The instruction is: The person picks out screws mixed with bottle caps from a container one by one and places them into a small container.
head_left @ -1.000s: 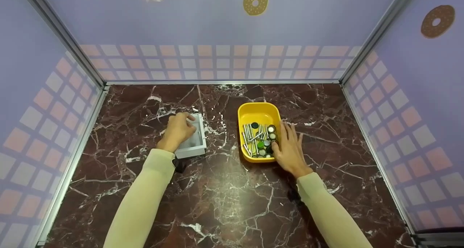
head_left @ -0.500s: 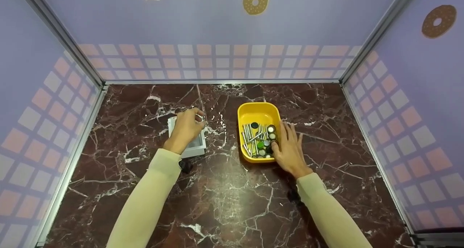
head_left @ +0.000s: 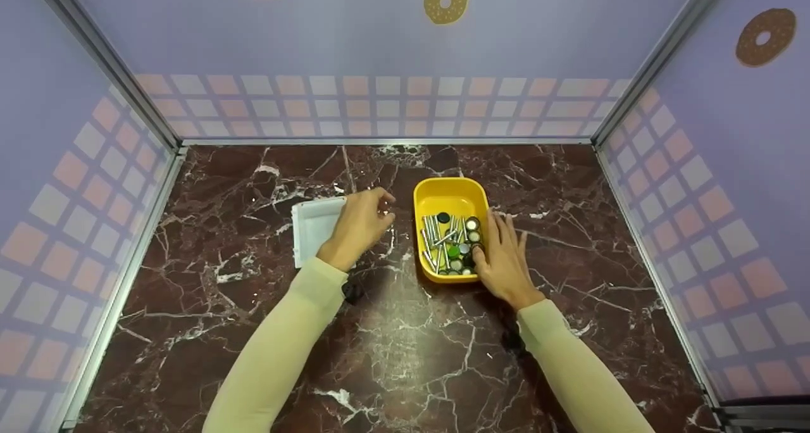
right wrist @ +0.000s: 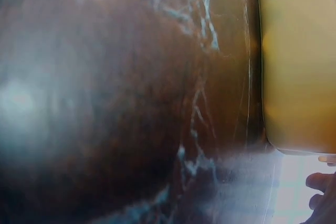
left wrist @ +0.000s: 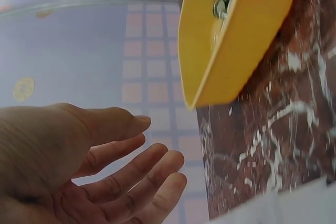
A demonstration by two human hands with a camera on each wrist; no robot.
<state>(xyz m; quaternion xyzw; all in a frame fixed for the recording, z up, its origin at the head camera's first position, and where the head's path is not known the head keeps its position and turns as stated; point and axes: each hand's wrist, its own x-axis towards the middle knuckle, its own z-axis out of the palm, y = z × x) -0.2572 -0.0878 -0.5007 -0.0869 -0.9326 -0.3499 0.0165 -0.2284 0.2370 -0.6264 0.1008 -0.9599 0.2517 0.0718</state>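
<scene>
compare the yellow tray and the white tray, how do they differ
The yellow tray holds metal pins and small round caps; the white tray looks empty. The right hand rests against the yellow tray; the left hand hovers beside the white one. Both sit on the marble table.

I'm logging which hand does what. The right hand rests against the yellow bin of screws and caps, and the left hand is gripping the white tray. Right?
Not quite. The left hand holds nothing: the left wrist view shows its fingers loose and empty, between the white tray and the yellow bin. The right hand does rest against the bin.
</scene>
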